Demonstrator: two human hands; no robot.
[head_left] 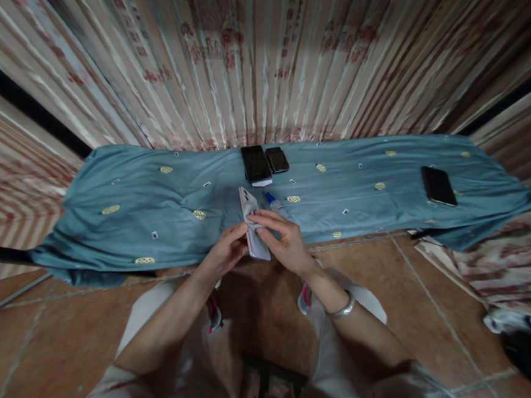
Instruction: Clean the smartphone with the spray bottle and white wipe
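Observation:
A light-coloured smartphone (258, 247) is held tilted over the front edge of the blue cloth, its back with the camera lenses turned up and to the right. My left hand (228, 249) grips it along its left edge, fingers wrapped behind it. Against the phone's back, the fingers of my right hand (286, 240) are pinched together; a small greyish patch shows at their tips, too unclear to name. Just beyond the right hand lies a clear bottle with a blue cap (270, 197), partly hidden by the fingers.
A blue patterned cloth (178, 195) covers the long low surface before me. Toward its back lie a dark phone (255, 163) on something white and a smaller black rectangular item (277, 159). Another dark phone (439, 185) rests at the right. Striped curtains (257, 69) hang behind.

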